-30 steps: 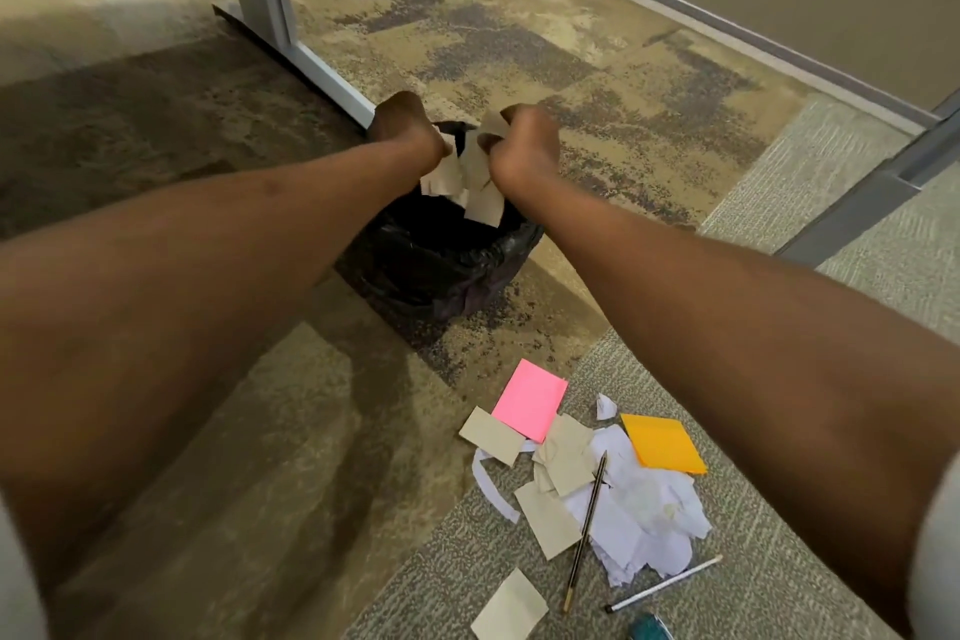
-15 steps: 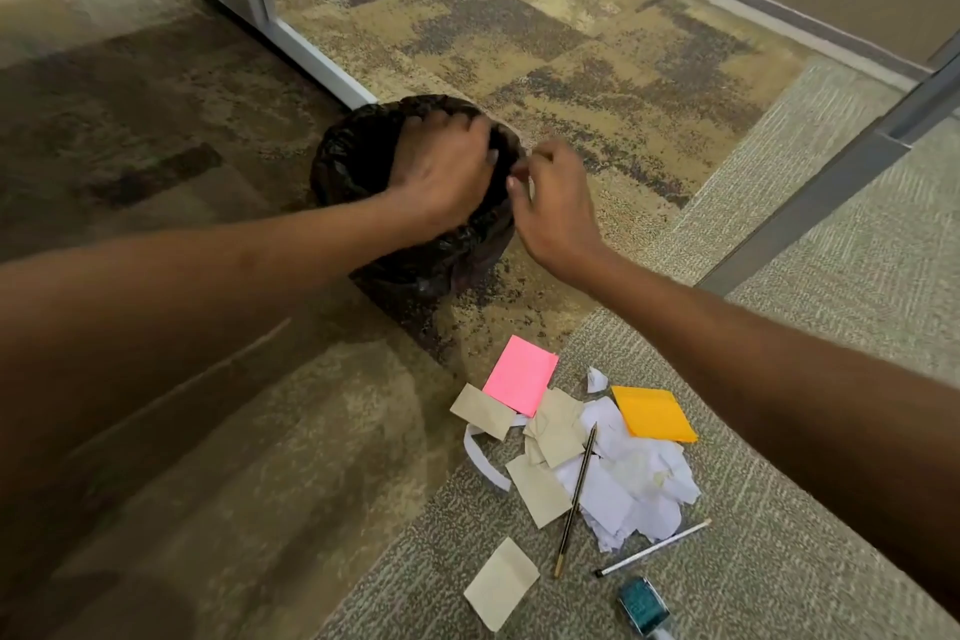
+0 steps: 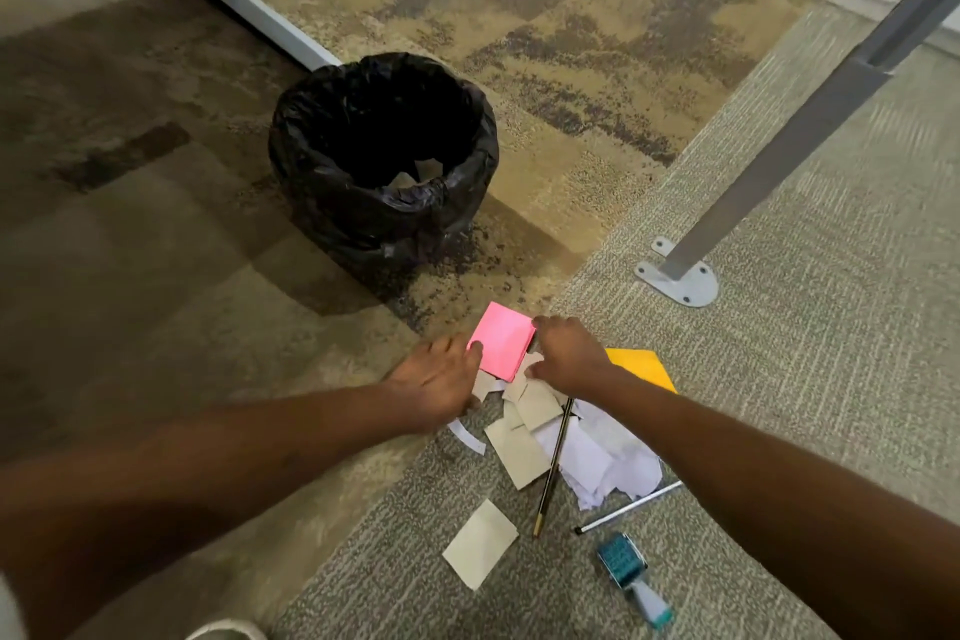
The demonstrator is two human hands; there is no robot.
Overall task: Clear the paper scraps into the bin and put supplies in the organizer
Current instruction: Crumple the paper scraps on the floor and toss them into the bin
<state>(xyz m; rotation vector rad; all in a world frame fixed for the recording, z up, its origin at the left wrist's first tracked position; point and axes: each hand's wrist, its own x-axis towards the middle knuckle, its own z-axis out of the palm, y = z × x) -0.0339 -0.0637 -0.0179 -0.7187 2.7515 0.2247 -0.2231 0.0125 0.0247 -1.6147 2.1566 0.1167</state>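
You're partway thru, maybe a third at best by my read. The bin (image 3: 382, 156) w/ its black liner sits on the floor beyond the pile, and a couple of tan scraps show inside near the front rim, so some paper is already in.

Plenty left tho. The paper scraps (image 3: 524, 437), tan and white, are heaped on the carpet in front of you, plus one loose tan square (image 3: 480, 543) nearer you and a white strip (image 3: 467, 438) at the left edge of the heap.

Supplies not yet sorted: pink sticky pad (image 3: 503, 340), orange sticky pad (image 3: 641, 366), pencil (image 3: 553, 465) lying across the scraps, a white pen (image 3: 628, 508), and a teal roller stamp (image 3: 631, 579) near the bottom right. No organizer in view, so can't tell where those go.

Your left hand (image 3: 439, 387) is spread flat, fingers loose, at the left edge of the pink pad, over the scraps there; holding nothing that I can see. Your right hand (image 3: 566, 353) is curled, fingertips on the pad's right edge and thumb down by the scraps; can't tell if it has actually pinched anything yet.
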